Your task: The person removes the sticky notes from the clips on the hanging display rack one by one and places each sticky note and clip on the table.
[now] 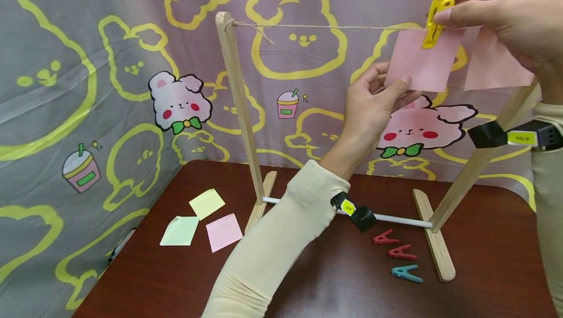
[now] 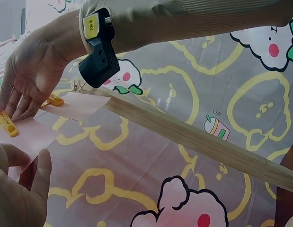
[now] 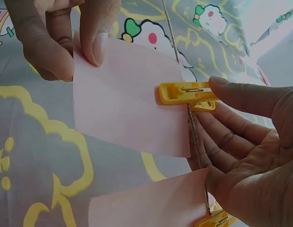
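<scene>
Left fingers point(image 1: 397, 88) pinch the pink note's point(image 1: 420, 66) edge beside open string point(image 1: 316, 26).

In front of me, the person's right hand point(image 1: 512, 12) pinches a yellow clothespin point(image 1: 429, 38) over a pink paper point(image 1: 420, 61) on the string point(image 1: 316, 26), while the left hand point(image 1: 371, 97) grips its lower corner. Another pink sheet point(image 1: 494, 66) hangs beside it. On the surface point(image 1: 325, 274), three notes point(image 1: 224, 232) lie to the left; two red pegs point(image 1: 402, 252) and a blue peg point(image 1: 404, 273) sit near a wooden foot point(image 1: 440, 254).
</scene>
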The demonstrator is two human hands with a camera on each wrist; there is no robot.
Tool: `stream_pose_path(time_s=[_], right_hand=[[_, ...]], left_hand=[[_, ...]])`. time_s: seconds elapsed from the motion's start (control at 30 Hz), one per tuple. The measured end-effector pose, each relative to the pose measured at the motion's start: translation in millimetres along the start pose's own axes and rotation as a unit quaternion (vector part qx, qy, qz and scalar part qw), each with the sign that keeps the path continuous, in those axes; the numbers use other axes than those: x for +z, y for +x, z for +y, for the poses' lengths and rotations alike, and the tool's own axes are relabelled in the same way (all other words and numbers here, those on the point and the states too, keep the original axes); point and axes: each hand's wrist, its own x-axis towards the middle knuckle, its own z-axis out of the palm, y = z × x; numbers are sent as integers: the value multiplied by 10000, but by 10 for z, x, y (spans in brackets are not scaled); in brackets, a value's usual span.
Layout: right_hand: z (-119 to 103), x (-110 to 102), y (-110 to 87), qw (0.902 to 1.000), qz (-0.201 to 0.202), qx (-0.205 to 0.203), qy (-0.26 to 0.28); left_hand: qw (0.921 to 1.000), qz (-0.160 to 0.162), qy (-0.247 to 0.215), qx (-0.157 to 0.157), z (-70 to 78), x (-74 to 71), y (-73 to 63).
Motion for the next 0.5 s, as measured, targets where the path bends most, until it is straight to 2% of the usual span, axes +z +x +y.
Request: stream_pose_path(time_s=[0.23,0.4,0.5], right_hand=[[-28,16,-40,9991,99,-233,328],[-80,81,-73,9931,203,-357,1101],[-87,111,-91,9897,273,-462,1331]], left_hand=[[10000,5,27,-48,1,-13,-4],[10000,-11,4,-55,6,-23,-3],[10000,-8,-40,-67,5,-25,-6]])
